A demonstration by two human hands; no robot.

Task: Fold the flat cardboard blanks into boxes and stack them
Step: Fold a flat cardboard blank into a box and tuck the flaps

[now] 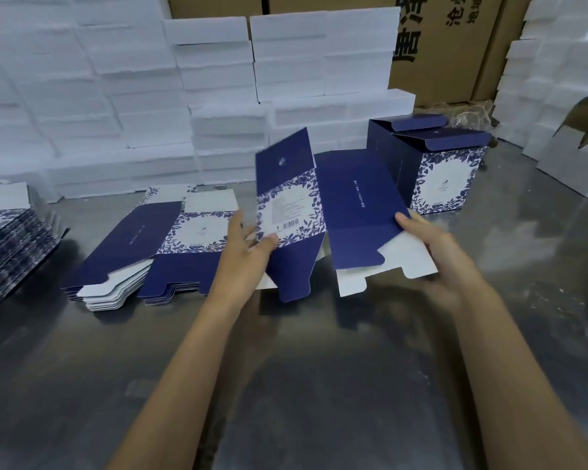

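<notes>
barcode on held blank [294, 212], large black Chinese characters on brown cartons [448, 45]

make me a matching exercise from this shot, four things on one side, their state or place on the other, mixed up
Things:
1. held blank
2. folded box
3. pile of flat blanks
4. white foam blocks

States or places:
A. stacked in a wall at the back
B. lying flat on the table, left of the hands
C. standing upright at right, top flaps open
D. partly opened between left hand and right hand

Pairs: 1-D, 2-C, 3-B, 4-A
</notes>
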